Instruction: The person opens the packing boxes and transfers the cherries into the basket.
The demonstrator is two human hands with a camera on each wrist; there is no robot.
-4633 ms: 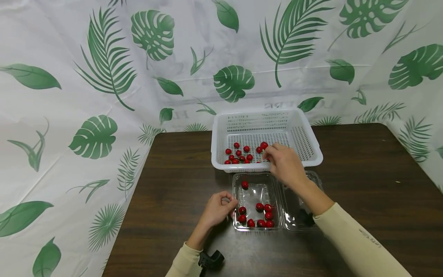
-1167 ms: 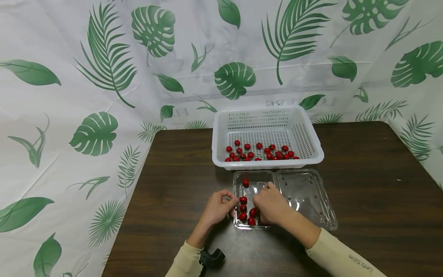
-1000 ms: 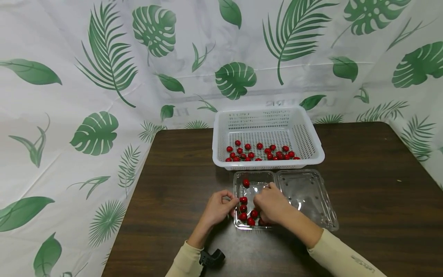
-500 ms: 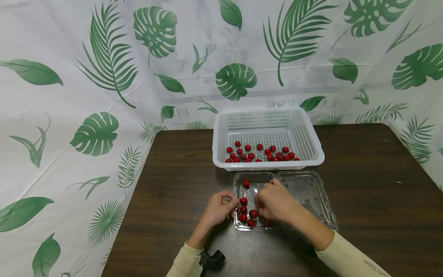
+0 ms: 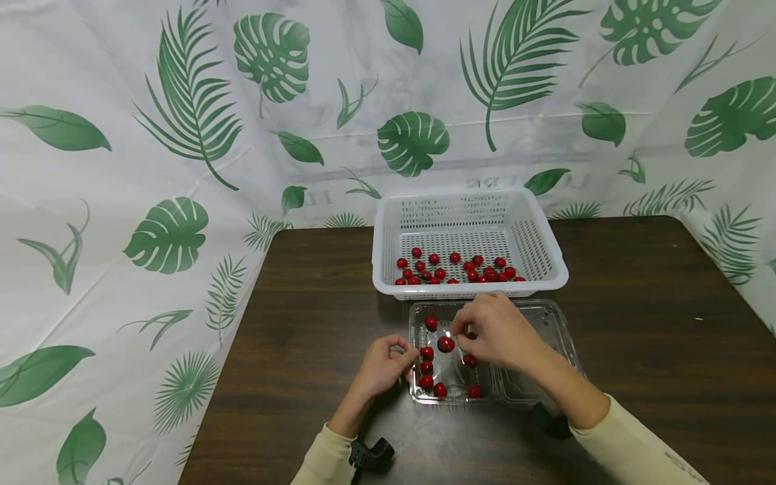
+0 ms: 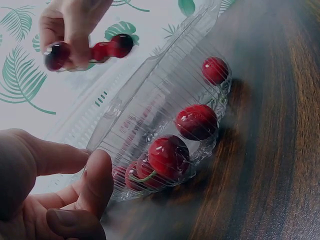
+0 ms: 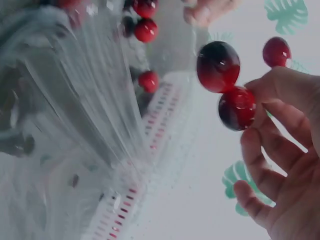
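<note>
In the head view, my right hand (image 5: 497,331) is raised over a clear plastic clamshell box (image 5: 415,397), pinching a bunch of cherries (image 5: 446,344). The right wrist view shows these held cherries (image 7: 237,108) hanging around the thumb and fingertips. My left hand (image 5: 383,367) is at the box's left side; in the left wrist view its fingertips (image 6: 100,170) pinch the rim. Inside the box, several cherries (image 5: 426,367) line the left side, one (image 5: 431,322) sits near the far left corner, and another (image 5: 475,391) lies near the front right.
A white perforated basket (image 5: 469,291) with several cherries (image 5: 488,272) along its near side stands just behind the box. The open lid (image 5: 566,347) lies flat to the right, partly under my right forearm. A dark wooden table (image 5: 315,303) meets a leaf-print cloth (image 5: 333,148) behind.
My right hand came from the basket down into the box, then rose and shifted right and away with cherries from the box's near part. My left hand stayed at the rim.
</note>
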